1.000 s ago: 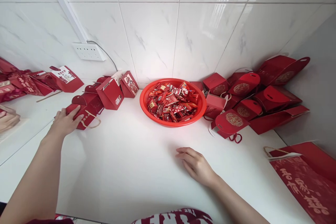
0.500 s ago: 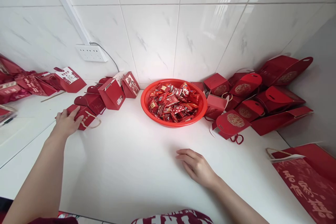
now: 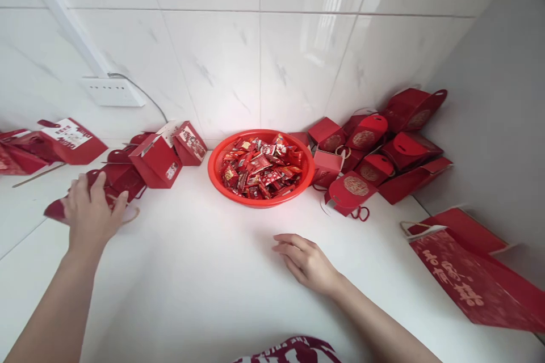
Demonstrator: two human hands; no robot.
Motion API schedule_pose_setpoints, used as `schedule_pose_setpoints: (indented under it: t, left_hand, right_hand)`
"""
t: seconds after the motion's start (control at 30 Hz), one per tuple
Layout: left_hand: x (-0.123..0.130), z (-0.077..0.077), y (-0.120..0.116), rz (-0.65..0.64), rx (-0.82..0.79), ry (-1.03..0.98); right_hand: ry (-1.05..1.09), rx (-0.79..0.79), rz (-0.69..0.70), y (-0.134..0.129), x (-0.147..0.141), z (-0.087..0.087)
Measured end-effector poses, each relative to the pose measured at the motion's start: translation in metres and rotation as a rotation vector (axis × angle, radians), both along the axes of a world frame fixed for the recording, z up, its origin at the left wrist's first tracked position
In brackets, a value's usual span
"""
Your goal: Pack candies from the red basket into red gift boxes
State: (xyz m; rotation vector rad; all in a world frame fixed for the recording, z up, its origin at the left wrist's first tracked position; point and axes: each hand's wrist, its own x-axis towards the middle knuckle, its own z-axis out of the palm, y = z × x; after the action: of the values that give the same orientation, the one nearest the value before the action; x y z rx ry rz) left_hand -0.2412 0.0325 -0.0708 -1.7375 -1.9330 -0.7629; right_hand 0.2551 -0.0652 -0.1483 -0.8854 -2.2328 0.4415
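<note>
On the left side of the white tabletop, my left hand (image 3: 91, 212) is over a small red gift box (image 3: 55, 210) with a beige cord handle. Its fingers and thumb span the box, gripping it from above and hiding most of it. Just behind stand more red gift boxes (image 3: 159, 161). My right hand (image 3: 306, 264) hangs low over the table in front of the basket, fingers loosely bent and slightly apart, holding nothing. Wrapped red candies (image 3: 259, 164) fill a round red plastic basket (image 3: 216, 181) at the middle back.
Several red boxes with round gold patterns (image 3: 355, 184) are piled at the right against the wall. A large red paper bag (image 3: 451, 272) lies at the far right. More red boxes (image 3: 70, 139) lie at the far left. A white power strip (image 3: 113, 92) is on the tiled wall.
The view has turned right, so everything shifts left in the picture. My left hand has closed further over the cord-handled box, whose left end now sticks out more. My right hand stays nearly still.
</note>
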Motion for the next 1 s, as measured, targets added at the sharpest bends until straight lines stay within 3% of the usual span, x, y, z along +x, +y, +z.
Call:
schedule_pose_setpoints:
  t: [0.07, 0.2, 0.3, 0.37, 0.43, 0.57, 0.7, 0.77, 0.87, 1.0]
  left_hand:
    - [0.048, -0.006, -0.007, -0.251, 0.128, 0.05]
    - [0.149, -0.03, -0.03, -0.815, 0.148, 0.145]
    - [0.215, -0.046, -0.044, -1.135, -0.238, 0.192]
    - [0.246, -0.055, -0.043, -1.168, -0.511, 0.241]
    - [0.266, -0.065, -0.036, -1.181, -0.659, 0.248]
    - [0.281, -0.084, -0.019, -1.193, -0.73, 0.207]
    - [0.281, -0.092, -0.013, -1.194, -0.737, 0.176]
    - [0.281, -0.092, -0.013, -1.193, -0.739, 0.164]
    - [0.282, -0.092, -0.013, -1.19, -0.732, 0.141]
    - [0.283, -0.091, -0.014, -1.191, -0.732, 0.126]
  right_hand:
    - [0.003, 0.04, -0.038, 0.004, 0.006, 0.008]
    - [-0.048, 0.124, -0.116, 0.015, 0.028, 0.026]
    - [-0.109, 0.168, -0.244, 0.026, 0.052, 0.043]
    - [-0.176, 0.185, -0.394, 0.03, 0.073, 0.056]
    - [-0.279, 0.174, -0.576, 0.027, 0.1, 0.069]
    - [-0.328, 0.14, -0.995, -0.01, 0.16, 0.084]
    - [-0.361, 0.043, -1.46, -0.07, 0.211, 0.07]
    - [-0.403, -0.071, -1.534, -0.094, 0.228, 0.056]
    - [-0.425, -0.17, -1.524, -0.112, 0.243, 0.035]
    - [-0.428, -0.1, -1.531, -0.11, 0.245, 0.028]
